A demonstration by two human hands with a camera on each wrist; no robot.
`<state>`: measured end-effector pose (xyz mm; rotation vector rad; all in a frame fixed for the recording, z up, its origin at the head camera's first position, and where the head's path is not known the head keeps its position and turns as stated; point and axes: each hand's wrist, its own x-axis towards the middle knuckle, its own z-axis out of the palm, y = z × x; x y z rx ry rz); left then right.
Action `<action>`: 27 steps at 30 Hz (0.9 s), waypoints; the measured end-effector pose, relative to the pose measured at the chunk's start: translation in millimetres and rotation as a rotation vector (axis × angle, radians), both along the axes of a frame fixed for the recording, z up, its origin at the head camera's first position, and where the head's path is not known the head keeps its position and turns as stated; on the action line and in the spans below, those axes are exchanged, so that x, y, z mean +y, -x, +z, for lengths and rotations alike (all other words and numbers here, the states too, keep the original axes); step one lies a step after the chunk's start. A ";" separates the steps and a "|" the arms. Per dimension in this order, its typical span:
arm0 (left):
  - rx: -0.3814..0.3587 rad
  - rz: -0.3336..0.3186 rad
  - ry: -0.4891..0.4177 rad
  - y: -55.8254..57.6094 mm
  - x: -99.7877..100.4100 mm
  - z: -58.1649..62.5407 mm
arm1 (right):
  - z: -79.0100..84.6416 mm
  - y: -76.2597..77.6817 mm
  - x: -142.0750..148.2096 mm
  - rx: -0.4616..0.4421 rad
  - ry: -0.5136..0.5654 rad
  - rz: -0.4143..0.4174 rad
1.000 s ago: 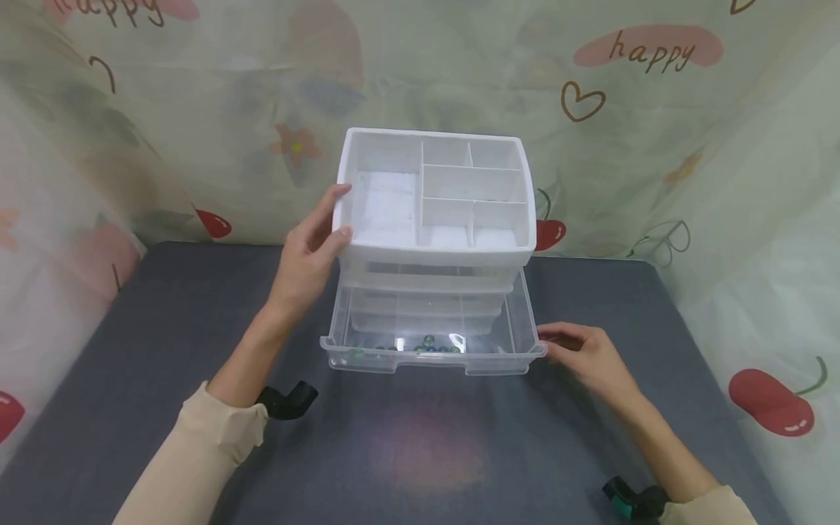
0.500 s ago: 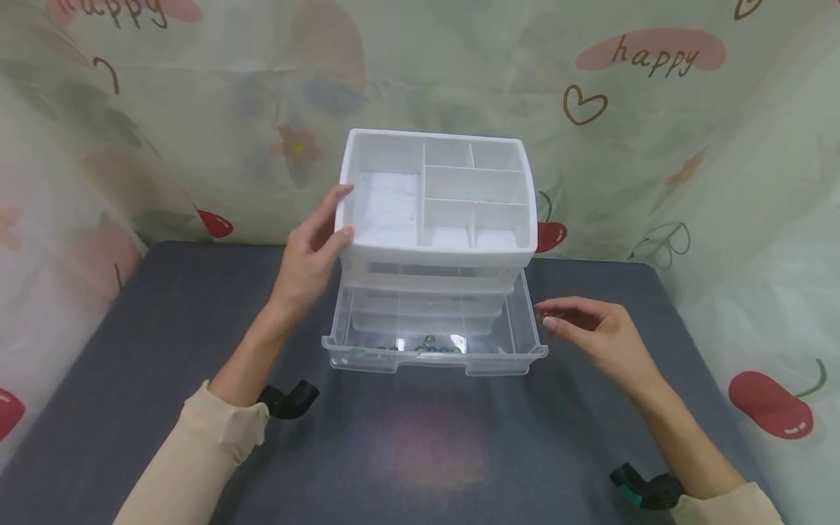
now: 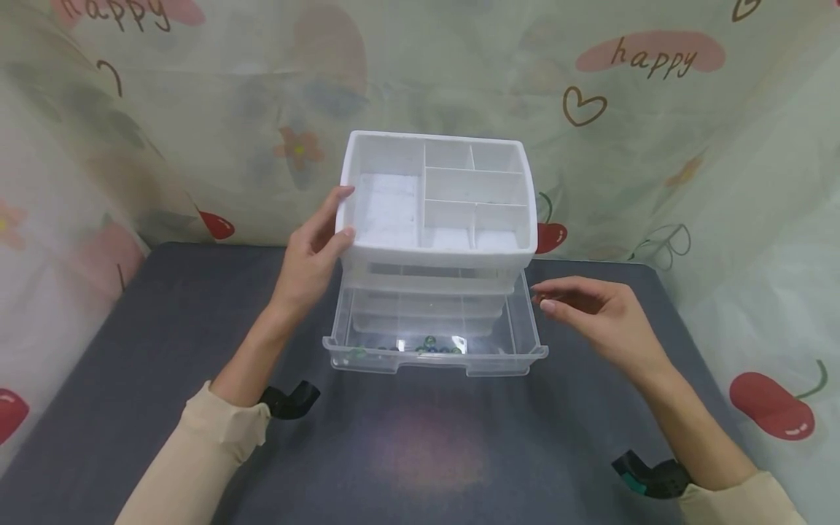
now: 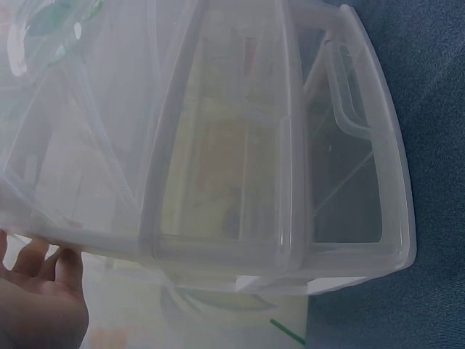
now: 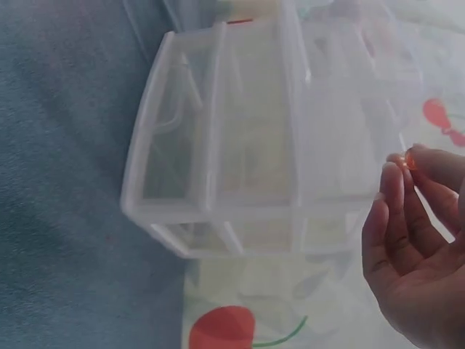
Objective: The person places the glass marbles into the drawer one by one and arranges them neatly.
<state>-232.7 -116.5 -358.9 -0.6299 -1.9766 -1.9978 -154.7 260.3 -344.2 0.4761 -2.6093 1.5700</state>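
A white desktop organizer (image 3: 387, 208) with a divided top tray stands on the table, its clear bottom drawer (image 3: 429, 361) pulled out toward me. Several greenish glass marbles (image 3: 429, 341) lie in that drawer near its front. My left hand (image 3: 308, 255) grips the left wall of the top tray, thumb on the front corner; the left wrist view catches its curled fingers (image 4: 69, 267) at the organizer's side. Beside the drawer's right side, my right hand (image 3: 607, 321) pinches a small orange marble (image 5: 411, 158) between thumb and fingertips, raised off the table.
A dark grey cloth (image 3: 420, 452) covers the table. Behind and on both sides hangs a printed curtain (image 3: 643, 146), close to the table's back edge. Black wrist mounts (image 3: 292, 401) stick out from both forearms.
My right hand has risen from low by the drawer's front right corner and moved back along its side, with the orange marble in its fingertips. The left hand keeps its grip.
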 end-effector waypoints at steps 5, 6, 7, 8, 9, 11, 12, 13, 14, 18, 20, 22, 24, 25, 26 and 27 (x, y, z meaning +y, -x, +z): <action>-0.003 -0.004 -0.001 0.2 -0.8 -0.4 | 9.7 1.0 -7.8 0.004 0.023 0.038; -0.003 -0.006 -0.001 0.3 -0.9 -0.4 | 11.7 1.4 -9.7 0.001 0.032 0.049; -0.004 -0.007 0.000 0.2 -1.1 -0.4 | 13.7 1.7 -11.7 -0.003 0.038 0.059; -0.004 -0.007 0.000 0.0 -1.1 -0.2 | 15.5 2.3 -13.6 -0.005 0.043 0.069; -0.005 -0.006 0.002 -0.1 -1.3 -0.1 | 17.2 2.9 -15.5 -0.008 0.048 0.079; -0.011 -0.001 0.009 -0.2 -1.7 0.0 | 20.0 4.6 -19.2 -0.003 0.045 0.092; -0.012 0.001 0.012 -0.3 -1.9 0.1 | 21.2 5.7 -21.1 0.000 0.044 0.098; -0.014 0.004 0.016 -0.4 -2.0 0.2 | 22.1 6.7 -22.9 0.003 0.039 0.102; -0.017 0.007 0.020 -0.6 -2.3 0.3 | 22.9 7.9 -24.8 0.007 0.037 0.106; -0.023 0.018 0.030 -1.1 -3.2 0.6 | 25.4 11.4 -32.3 -0.004 0.031 0.113; -0.023 0.022 0.032 -1.0 -3.6 0.7 | 26.7 12.8 -36.0 -0.008 0.028 0.121; -0.022 0.023 0.038 -0.7 -3.9 0.5 | 28.0 14.0 -39.9 -0.012 0.024 0.135; -0.020 0.021 0.044 -0.5 -4.0 0.3 | 29.3 15.1 -44.0 -0.010 0.011 0.153; -0.021 0.020 0.047 -0.3 -4.2 0.2 | 29.7 15.7 -46.0 -0.010 0.008 0.163; -0.022 0.020 0.054 -0.2 -4.6 0.0 | 30.1 16.4 -48.1 -0.013 0.008 0.172; -0.024 0.019 0.057 0.1 -4.8 -0.2 | 30.4 17.3 -50.3 -0.018 0.005 0.178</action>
